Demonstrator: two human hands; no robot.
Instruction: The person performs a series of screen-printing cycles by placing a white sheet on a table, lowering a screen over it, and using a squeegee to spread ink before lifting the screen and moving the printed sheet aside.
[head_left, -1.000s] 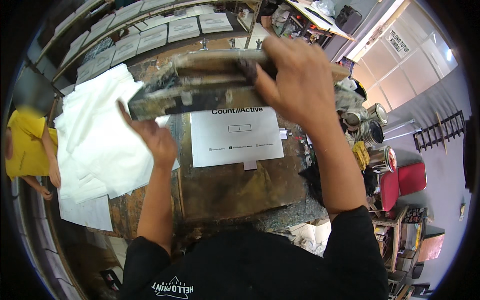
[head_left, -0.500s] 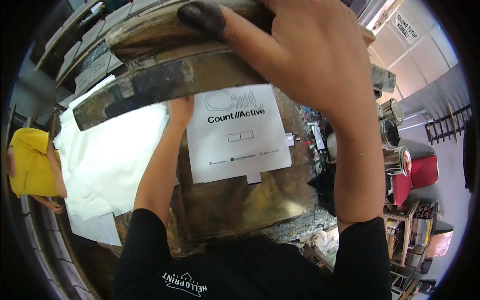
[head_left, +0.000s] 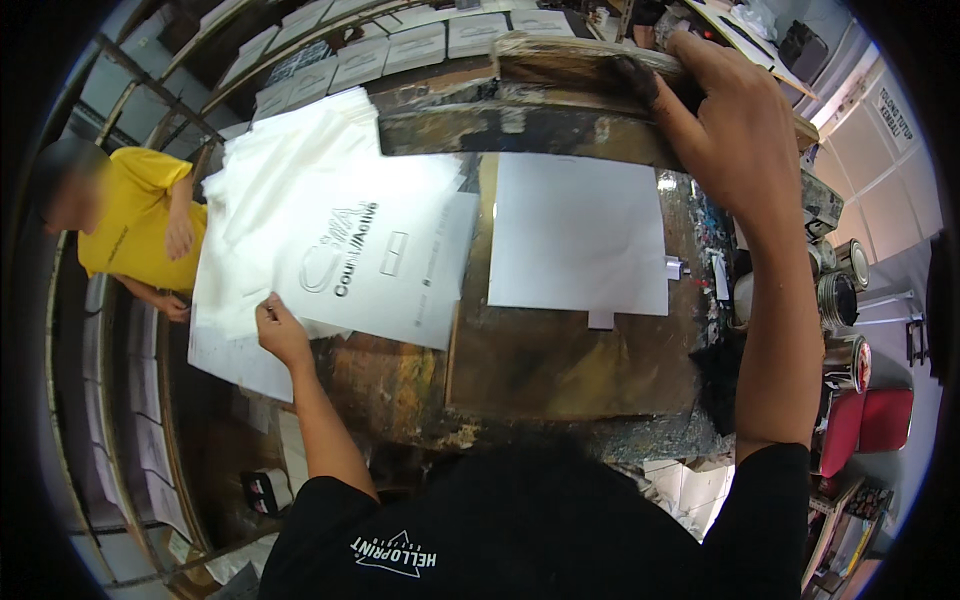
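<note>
My left hand (head_left: 284, 330) pinches the lower left corner of a printed white sheet (head_left: 405, 305), which lies turned sideways over a pile of white sheets (head_left: 295, 175). The print is a black outline logo, bold lettering and a small box. At the far right my right hand (head_left: 735, 115) is wrapped round the wooden edge of a raised, ink-stained screen-printing frame (head_left: 540, 128), thumb darkened with ink. Nearer me, a blank white sheet (head_left: 575, 235) rests on the brown printing board (head_left: 560, 370), against small tabs at its right and lower edges.
Another person in a yellow shirt (head_left: 150, 215) stands at the left. Drying racks (head_left: 150, 420) run along the left, with printed sheets (head_left: 415, 50) laid out at the back. Ink cans (head_left: 838, 300) and a red chair (head_left: 885, 420) are on the right.
The printed sheet has come off the board and moved left onto the pile with my left hand. A blank sheet now shows on the board. My right hand still holds up the frame.
</note>
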